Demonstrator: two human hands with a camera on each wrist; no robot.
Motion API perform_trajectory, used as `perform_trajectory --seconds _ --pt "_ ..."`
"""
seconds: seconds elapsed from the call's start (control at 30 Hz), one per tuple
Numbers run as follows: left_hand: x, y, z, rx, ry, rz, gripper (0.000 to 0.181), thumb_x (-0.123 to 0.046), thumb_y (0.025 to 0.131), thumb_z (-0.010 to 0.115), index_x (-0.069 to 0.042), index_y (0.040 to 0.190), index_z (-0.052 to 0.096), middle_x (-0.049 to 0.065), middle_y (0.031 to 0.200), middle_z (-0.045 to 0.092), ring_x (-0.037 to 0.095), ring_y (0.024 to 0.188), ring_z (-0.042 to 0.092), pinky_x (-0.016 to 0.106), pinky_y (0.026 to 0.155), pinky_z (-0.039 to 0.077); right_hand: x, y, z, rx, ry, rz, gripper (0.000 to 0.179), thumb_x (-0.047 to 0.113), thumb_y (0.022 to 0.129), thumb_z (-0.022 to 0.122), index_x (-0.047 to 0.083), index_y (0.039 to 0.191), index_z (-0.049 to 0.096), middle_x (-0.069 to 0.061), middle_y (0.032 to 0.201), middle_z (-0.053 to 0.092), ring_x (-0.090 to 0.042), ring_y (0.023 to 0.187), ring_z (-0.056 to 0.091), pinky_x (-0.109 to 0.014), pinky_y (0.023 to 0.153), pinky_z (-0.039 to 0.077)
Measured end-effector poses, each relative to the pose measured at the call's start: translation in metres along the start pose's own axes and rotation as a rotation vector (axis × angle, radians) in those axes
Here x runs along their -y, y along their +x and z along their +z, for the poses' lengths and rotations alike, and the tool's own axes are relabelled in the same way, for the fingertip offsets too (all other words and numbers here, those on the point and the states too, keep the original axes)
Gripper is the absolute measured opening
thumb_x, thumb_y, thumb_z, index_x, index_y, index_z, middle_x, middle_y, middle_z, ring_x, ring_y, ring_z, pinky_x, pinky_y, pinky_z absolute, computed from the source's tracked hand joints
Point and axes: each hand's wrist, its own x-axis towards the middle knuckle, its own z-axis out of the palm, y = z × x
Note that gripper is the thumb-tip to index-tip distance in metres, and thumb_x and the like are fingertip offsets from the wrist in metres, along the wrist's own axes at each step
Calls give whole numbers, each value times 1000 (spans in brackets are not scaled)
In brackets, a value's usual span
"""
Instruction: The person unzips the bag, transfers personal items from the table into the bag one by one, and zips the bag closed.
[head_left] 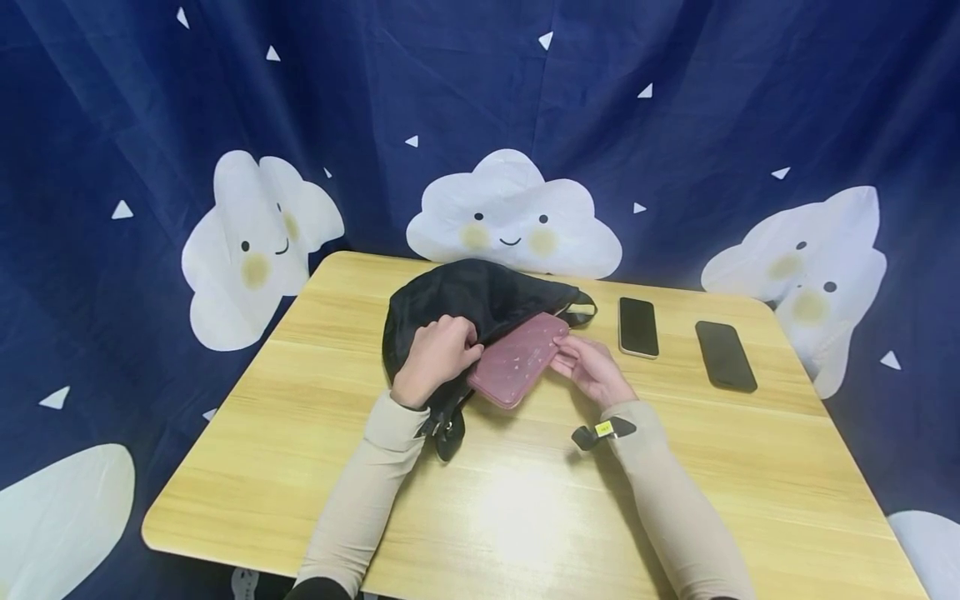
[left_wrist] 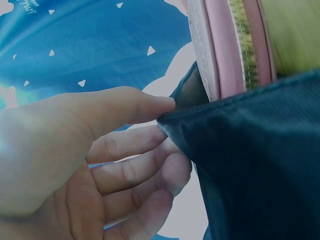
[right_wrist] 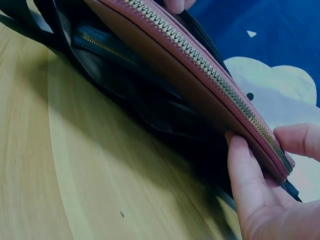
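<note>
A black fabric bag (head_left: 468, 296) lies on the table with its mouth toward me. My left hand (head_left: 438, 357) pinches the edge of that mouth between thumb and fingers, also seen where the bag's cloth (left_wrist: 260, 145) comes to a folded corner. A pink zip wallet (head_left: 525, 358) sits partly in the mouth, its near part outside. My right hand (head_left: 592, 367) grips the wallet at its right end, thumb on one face and fingers on the other. The wallet's gold zip (right_wrist: 200, 62) is closed along the edge shown. Inside the bag shows a dark piece with a gold zip (right_wrist: 107, 47).
Two phones lie to the right of the bag: one with a light frame (head_left: 638, 327), and a black one (head_left: 725, 356) farther right. A strap loop (head_left: 581, 310) sticks out at the bag's right end, and a buckled strap (head_left: 450, 433) hangs toward me. A dark blue curtain (head_left: 480, 83) stands behind the table (head_left: 300, 467).
</note>
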Motion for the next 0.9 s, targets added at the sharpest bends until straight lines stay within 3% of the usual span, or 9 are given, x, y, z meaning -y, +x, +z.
perform_trajectory --seconds 0.9 --pt "-1 0 -1 -2 -2 3 17 -27 91 74 -18 77 71 -1 76 70 23 70 66 46 64 53 -12 6 15 -53 55 -38 24 -1 103 53 11 94 73 -5 86 78 -16 81 77 -29 80 62"
